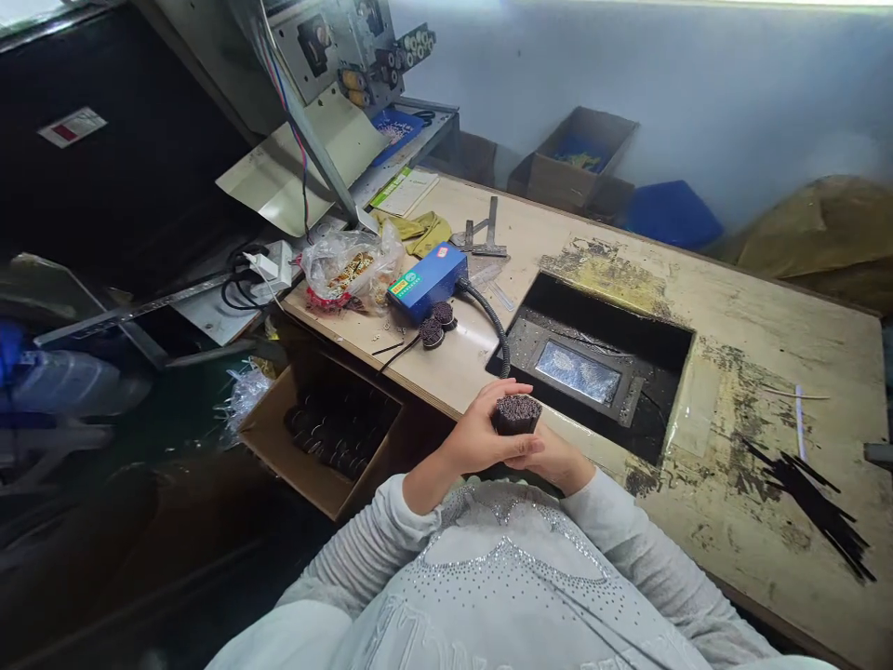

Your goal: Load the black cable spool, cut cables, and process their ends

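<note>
A tight bundle of thin dark tubes [517,416] stands upright close to my body, its cut ends facing up. My left hand [474,435] is wrapped round its side, fingers behind and thumb in front. Against the lower right side of the bundle my right hand [556,458] is closed, its fingers partly hidden behind my left thumb. Just beyond my hands is a recess in the bench with a metal-framed plate [578,369]. More dark bundles [433,328] stand by a blue box [427,281] with a ribbed black hose.
Loose dark strips [813,512] lie on the worn bench [739,316] at right. A cardboard box [261,428] holding dark bundles sits below the left edge. Nearby are a plastic bag [353,265], metal squares [488,240] and a machine [335,56].
</note>
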`<state>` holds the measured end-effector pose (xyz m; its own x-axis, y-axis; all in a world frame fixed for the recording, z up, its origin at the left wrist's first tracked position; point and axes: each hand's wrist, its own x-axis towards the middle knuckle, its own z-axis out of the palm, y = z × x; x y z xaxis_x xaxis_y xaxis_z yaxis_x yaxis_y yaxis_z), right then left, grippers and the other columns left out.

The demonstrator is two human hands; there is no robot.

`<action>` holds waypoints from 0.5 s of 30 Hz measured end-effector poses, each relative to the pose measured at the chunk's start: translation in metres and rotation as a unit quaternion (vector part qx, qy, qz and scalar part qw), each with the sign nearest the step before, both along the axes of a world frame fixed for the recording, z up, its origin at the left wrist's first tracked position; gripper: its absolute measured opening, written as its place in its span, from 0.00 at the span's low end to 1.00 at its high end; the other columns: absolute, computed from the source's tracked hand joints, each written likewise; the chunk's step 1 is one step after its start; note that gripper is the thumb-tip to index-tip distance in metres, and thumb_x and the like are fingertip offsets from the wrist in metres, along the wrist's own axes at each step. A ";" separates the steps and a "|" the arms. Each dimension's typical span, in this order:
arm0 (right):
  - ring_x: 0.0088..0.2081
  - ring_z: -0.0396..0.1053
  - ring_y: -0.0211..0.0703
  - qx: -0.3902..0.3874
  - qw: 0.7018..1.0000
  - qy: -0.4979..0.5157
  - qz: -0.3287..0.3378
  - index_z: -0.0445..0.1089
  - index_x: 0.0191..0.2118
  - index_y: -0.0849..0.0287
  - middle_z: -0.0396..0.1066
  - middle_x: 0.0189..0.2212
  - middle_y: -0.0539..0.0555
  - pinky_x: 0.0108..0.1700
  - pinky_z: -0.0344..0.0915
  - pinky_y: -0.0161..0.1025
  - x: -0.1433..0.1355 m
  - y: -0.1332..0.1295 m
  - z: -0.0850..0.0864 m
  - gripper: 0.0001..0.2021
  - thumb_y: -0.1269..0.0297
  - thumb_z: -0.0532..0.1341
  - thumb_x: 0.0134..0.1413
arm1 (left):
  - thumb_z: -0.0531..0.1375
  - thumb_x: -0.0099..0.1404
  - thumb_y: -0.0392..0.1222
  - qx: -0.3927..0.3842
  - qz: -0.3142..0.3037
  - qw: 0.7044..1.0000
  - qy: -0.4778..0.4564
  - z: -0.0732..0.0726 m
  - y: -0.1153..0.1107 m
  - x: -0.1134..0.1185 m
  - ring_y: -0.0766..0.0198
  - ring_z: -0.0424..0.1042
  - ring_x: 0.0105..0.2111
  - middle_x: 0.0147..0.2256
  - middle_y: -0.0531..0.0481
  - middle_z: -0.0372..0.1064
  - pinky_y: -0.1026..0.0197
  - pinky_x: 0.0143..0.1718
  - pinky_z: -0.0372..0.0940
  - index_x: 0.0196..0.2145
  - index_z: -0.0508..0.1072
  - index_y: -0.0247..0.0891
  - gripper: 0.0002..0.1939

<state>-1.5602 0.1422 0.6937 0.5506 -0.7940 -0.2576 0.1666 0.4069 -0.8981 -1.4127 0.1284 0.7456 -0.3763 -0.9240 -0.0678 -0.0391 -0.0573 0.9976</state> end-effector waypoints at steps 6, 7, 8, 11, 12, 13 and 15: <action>0.12 0.42 0.22 0.166 0.936 -0.247 0.186 0.67 0.33 0.63 0.68 0.22 0.48 0.11 0.36 0.26 0.003 -0.011 -0.005 0.14 0.62 0.64 0.37 | 0.69 0.45 0.63 0.204 -0.074 0.972 0.087 -0.004 -0.009 0.009 0.59 0.73 0.34 0.36 0.46 0.72 0.59 0.33 0.69 0.43 0.75 0.33 0.35; 0.12 0.44 0.23 0.165 0.934 -0.252 0.190 0.67 0.33 0.64 0.70 0.24 0.51 0.10 0.37 0.26 0.003 -0.013 -0.003 0.14 0.61 0.63 0.37 | 0.68 0.45 0.63 0.229 -0.075 0.967 0.089 -0.006 -0.009 0.009 0.64 0.71 0.27 0.32 0.48 0.71 0.63 0.25 0.66 0.41 0.75 0.33 0.35; 0.12 0.47 0.24 0.161 0.937 -0.246 0.189 0.68 0.32 0.64 0.71 0.25 0.53 0.10 0.38 0.27 0.003 -0.015 -0.002 0.15 0.60 0.63 0.38 | 0.68 0.45 0.64 0.246 -0.066 0.963 0.087 -0.007 -0.009 0.008 0.69 0.67 0.20 0.28 0.50 0.69 0.66 0.19 0.61 0.39 0.75 0.32 0.34; 0.14 0.56 0.28 0.140 0.966 -0.177 0.124 0.67 0.37 0.64 0.72 0.27 0.54 0.11 0.42 0.27 0.004 -0.016 0.007 0.19 0.56 0.64 0.40 | 0.69 0.46 0.61 0.246 -0.004 0.966 0.080 -0.009 -0.008 0.005 0.75 0.57 0.15 0.22 0.55 0.65 0.67 0.15 0.54 0.35 0.75 0.31 0.30; 0.16 0.58 0.29 0.129 0.977 -0.147 0.084 0.67 0.39 0.63 0.71 0.26 0.51 0.12 0.44 0.27 0.004 -0.015 0.011 0.20 0.57 0.65 0.40 | 0.70 0.45 0.60 0.232 0.020 0.969 0.082 -0.010 -0.008 0.004 0.73 0.60 0.17 0.22 0.54 0.66 0.67 0.18 0.57 0.34 0.75 0.31 0.29; 0.17 0.59 0.30 0.118 0.985 -0.115 0.045 0.65 0.42 0.61 0.69 0.25 0.49 0.13 0.46 0.27 0.004 -0.014 0.014 0.21 0.58 0.67 0.41 | 0.70 0.45 0.59 0.211 0.045 0.973 0.083 -0.010 -0.008 0.003 0.70 0.65 0.21 0.25 0.52 0.68 0.65 0.23 0.62 0.34 0.75 0.32 0.28; 0.18 0.60 0.30 0.094 0.994 -0.061 -0.008 0.63 0.45 0.59 0.65 0.24 0.45 0.15 0.50 0.26 0.005 -0.011 0.018 0.25 0.61 0.70 0.39 | 0.72 0.43 0.55 0.154 0.092 0.982 0.066 -0.010 -0.008 0.001 0.62 0.72 0.34 0.34 0.47 0.73 0.59 0.38 0.68 0.36 0.75 0.33 0.28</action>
<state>-1.5551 0.1315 0.7116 0.5749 -0.7470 -0.3339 0.2777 0.5620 -0.7792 -1.4116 0.1201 0.7353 -0.2295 -0.9202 -0.3170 0.1278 -0.3514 0.9275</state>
